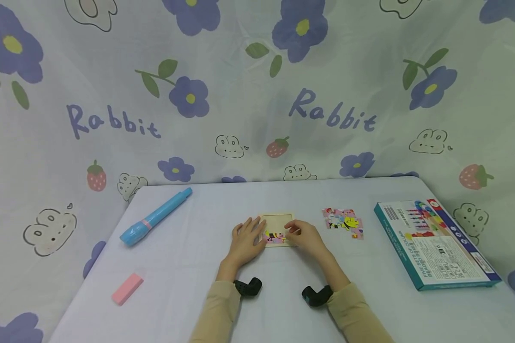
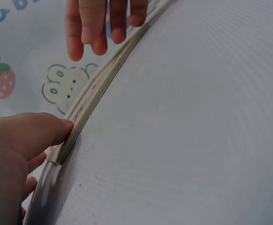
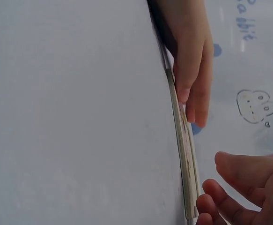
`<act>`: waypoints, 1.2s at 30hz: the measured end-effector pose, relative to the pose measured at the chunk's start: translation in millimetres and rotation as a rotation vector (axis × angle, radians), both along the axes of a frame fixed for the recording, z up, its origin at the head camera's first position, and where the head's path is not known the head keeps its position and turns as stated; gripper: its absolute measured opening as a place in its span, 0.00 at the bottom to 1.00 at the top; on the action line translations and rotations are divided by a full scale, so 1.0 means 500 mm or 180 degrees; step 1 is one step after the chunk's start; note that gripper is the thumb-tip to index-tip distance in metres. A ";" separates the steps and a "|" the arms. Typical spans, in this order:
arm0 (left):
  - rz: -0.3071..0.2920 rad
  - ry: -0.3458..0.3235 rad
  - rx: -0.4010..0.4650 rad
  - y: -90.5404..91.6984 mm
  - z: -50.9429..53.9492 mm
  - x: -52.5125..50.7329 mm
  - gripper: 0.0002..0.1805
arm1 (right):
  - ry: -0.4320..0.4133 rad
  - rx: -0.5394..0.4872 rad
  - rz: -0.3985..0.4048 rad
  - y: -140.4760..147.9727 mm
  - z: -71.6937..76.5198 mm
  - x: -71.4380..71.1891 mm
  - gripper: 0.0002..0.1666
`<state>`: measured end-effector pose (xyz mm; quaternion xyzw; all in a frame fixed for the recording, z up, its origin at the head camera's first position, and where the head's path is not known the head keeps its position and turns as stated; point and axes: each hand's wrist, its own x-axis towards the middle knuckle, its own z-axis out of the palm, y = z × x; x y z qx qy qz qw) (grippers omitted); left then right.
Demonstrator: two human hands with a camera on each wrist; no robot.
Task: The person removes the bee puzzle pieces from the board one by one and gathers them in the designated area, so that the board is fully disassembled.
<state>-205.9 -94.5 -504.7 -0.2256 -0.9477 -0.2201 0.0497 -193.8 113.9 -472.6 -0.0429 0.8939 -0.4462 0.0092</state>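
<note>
A shallow square wooden puzzle tray (image 1: 278, 223) lies on the table between both hands, with colourful pieces (image 1: 275, 237) along its lower part. My left hand (image 1: 243, 242) rests at the tray's left side, fingers extended, and its thumb (image 2: 56, 129) touches the rim in the left wrist view. Over the right side hovers my right hand (image 1: 307, 239), its fingers loosely bent. Thumb and fingers stand apart in the right wrist view, with nothing seen between them. To the right lies a group of loose pink and yellow puzzle pieces (image 1: 343, 222).
A teal and white box (image 1: 437, 245) lies at the table's right side. At the left are a light blue flashlight-shaped object (image 1: 156, 216) and a pink block (image 1: 127, 289). Behind the white table (image 1: 176, 286) hangs a patterned cloth (image 1: 240, 109).
</note>
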 end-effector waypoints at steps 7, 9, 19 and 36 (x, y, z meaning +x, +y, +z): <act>0.0005 0.0009 0.0009 0.000 -0.001 -0.001 0.30 | 0.0043 0.0014 0.0162 -0.020 -0.001 0.003 0.13; 0.0003 0.0004 0.0006 0.000 0.000 0.000 0.31 | 0.0053 0.0066 0.0178 -0.022 -0.001 0.004 0.14; -0.0011 0.0041 -0.0037 0.000 0.004 0.001 0.31 | 0.0020 0.0556 0.0210 -0.031 -0.013 0.001 0.21; -0.0006 0.0032 0.0007 0.000 -0.002 -0.003 0.31 | 0.0194 0.0051 0.0139 -0.032 -0.003 0.007 0.10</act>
